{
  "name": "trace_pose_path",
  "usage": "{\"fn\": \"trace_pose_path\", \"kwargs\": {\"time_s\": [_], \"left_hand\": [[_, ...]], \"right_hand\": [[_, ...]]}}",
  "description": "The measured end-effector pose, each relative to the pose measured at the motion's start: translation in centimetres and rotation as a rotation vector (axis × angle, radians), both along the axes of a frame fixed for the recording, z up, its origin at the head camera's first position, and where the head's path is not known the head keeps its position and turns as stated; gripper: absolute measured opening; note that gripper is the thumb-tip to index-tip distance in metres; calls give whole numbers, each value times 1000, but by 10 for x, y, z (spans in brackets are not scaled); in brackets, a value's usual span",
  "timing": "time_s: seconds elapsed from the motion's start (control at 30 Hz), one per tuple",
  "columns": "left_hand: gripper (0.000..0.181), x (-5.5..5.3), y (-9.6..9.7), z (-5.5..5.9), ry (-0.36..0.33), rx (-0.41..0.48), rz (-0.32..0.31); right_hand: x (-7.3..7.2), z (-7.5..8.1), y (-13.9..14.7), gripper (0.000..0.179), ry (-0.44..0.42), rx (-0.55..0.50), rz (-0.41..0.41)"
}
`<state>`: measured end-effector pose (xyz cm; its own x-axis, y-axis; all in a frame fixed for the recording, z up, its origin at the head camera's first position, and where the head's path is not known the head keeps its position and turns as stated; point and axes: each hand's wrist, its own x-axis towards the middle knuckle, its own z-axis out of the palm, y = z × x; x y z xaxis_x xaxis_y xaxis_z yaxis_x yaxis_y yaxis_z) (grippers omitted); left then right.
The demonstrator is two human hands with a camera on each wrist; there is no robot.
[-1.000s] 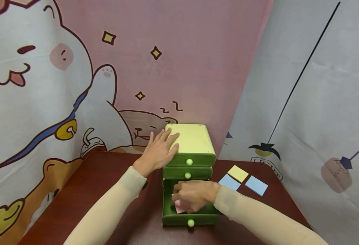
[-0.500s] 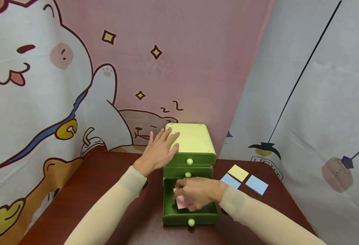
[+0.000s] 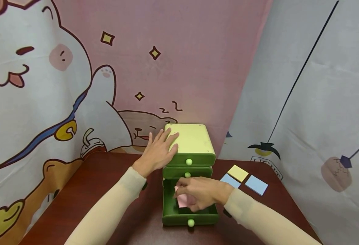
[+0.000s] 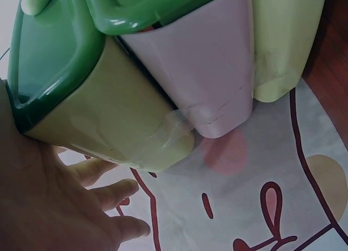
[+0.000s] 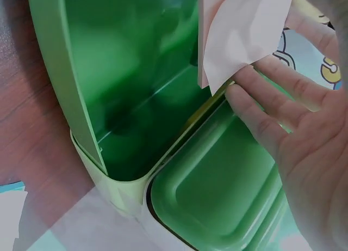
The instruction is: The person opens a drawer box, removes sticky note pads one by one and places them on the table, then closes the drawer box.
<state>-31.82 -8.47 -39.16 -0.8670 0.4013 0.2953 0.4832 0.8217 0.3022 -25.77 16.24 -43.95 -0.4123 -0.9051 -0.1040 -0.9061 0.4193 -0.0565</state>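
Observation:
A small chest of drawers (image 3: 193,137) with a pale yellow top and green drawer fronts stands on the table. Its bottom drawer (image 3: 174,220) is pulled out. My left hand (image 3: 156,151) rests with spread fingers on the chest's top left edge; the left wrist view shows the fingers extending past the casing. Over the open drawer, my right hand (image 3: 205,191) pinches a pad of pink sticky notes (image 3: 181,200). The right wrist view shows this pad (image 5: 244,36) tilted upright, its top sheet bent away. The thumb is mostly hidden there.
Right of the chest lie a yellow sticky-note pad (image 3: 238,173) and two blue ones, the nearer blue pad (image 3: 231,181) partly behind the right hand. A cartoon-printed curtain (image 3: 204,68) hangs behind the dark red table (image 3: 112,183).
My right hand has risen slightly and shifted a little right, lifting the pink pad with it and tilting it more upright. The left hand stays in place.

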Motion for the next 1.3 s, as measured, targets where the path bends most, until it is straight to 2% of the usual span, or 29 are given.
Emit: {"fn": "trace_pose_path", "kwargs": {"time_s": [0.73,1.3], "left_hand": [[70,-1,-2,-2,4,-6,11],[70,0,0,-2,8,-1,10]], "right_hand": [[11,9,23,58,102,-146,-9],[17,10,48,68,117,-270,-37]]}}
